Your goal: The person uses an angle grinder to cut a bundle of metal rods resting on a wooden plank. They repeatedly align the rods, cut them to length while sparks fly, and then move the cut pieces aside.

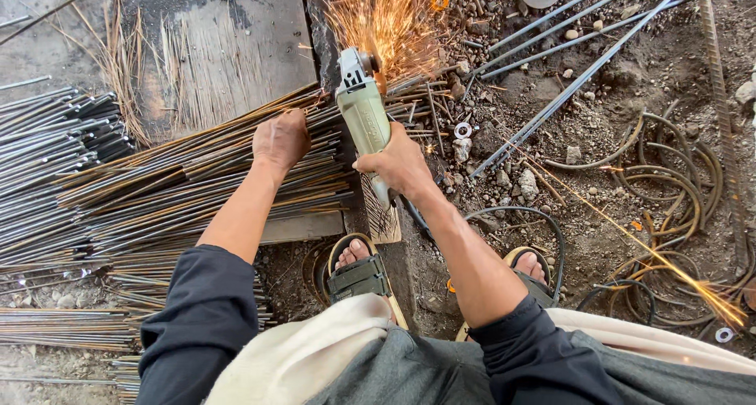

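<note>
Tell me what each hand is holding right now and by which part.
The right hand grips the angle grinder around its body, behind the sparking head. The left hand holds nothing; it presses down on the bundle of steel rods.

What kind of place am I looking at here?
Probably an open-air metalwork or rebar-cutting yard on bare ground. The right hand holds an angle grinder throwing sparks, the left hand presses a bundle of thin steel rods, and bent wire loops lie in the dirt.
</note>
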